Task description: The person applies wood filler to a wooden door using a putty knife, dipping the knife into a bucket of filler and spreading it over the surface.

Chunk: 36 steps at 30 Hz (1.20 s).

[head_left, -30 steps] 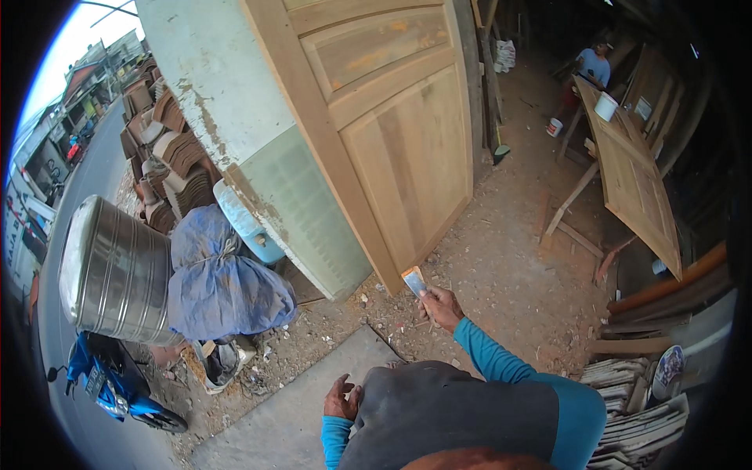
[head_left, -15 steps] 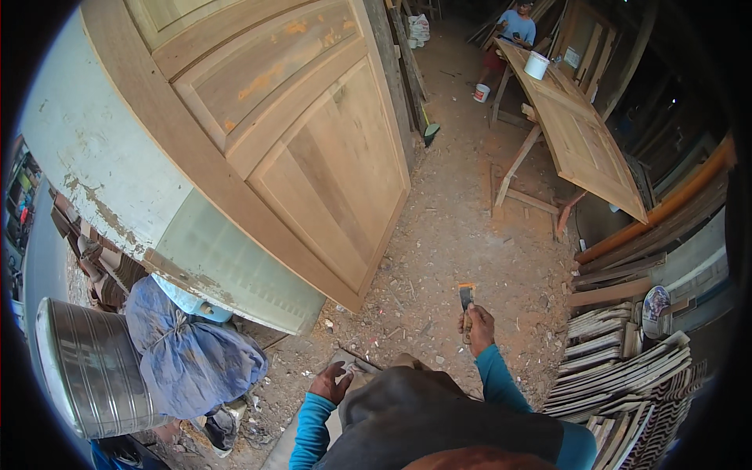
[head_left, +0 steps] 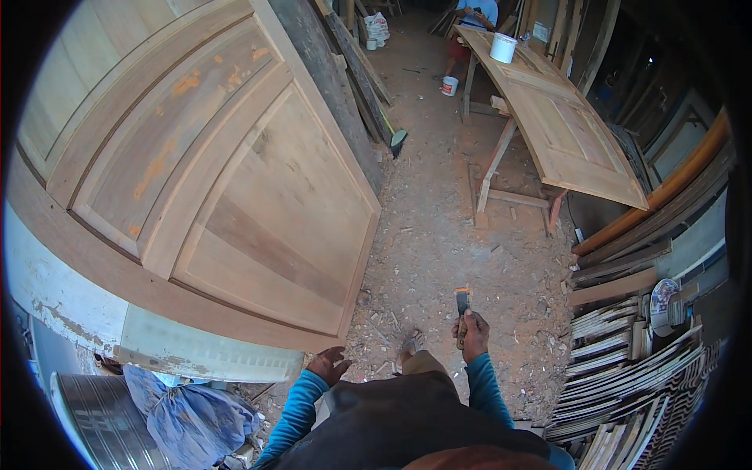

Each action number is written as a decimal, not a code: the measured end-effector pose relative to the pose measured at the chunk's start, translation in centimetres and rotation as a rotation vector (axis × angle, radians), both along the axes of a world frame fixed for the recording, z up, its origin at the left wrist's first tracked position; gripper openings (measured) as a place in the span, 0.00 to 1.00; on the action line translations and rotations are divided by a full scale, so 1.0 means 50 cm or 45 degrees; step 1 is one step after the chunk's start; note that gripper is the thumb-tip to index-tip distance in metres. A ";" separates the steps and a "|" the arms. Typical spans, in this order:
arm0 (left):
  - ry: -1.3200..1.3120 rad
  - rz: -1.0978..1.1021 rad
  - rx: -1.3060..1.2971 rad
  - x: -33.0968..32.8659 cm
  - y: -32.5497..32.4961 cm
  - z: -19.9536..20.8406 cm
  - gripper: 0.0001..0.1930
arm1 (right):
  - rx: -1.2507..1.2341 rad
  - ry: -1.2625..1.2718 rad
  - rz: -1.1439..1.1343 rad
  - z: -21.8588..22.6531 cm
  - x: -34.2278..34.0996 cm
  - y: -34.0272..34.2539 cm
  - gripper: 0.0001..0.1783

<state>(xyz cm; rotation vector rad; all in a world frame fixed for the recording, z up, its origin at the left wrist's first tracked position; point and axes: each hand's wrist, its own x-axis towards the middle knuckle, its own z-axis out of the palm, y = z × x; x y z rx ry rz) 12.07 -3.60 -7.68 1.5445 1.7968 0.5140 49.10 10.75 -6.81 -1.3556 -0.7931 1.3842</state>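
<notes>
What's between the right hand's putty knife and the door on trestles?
Beyond the putty knife, the head view shows debris-strewn floor, then a wooden trestle under the door.

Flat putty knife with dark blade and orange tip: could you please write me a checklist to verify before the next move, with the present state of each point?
1. Flat dark-bladed putty knife gripped in the right hand: ok.
2. Orange material on the blade tip: ok, visible.
3. Left hand without tool: ok, none seen.
4. Left hand not touching the tall brown panelled wooden door: cannot tell, it is close to the lower corner.
5. Brown dusty ground free of scraps: not ok, chips lie about.
6. Contents of the round white bucket: cannot tell.
</notes>
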 end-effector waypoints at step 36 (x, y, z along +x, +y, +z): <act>0.007 -0.876 0.301 0.171 1.983 0.136 0.29 | 0.127 -0.219 -0.984 0.107 0.120 1.329 0.12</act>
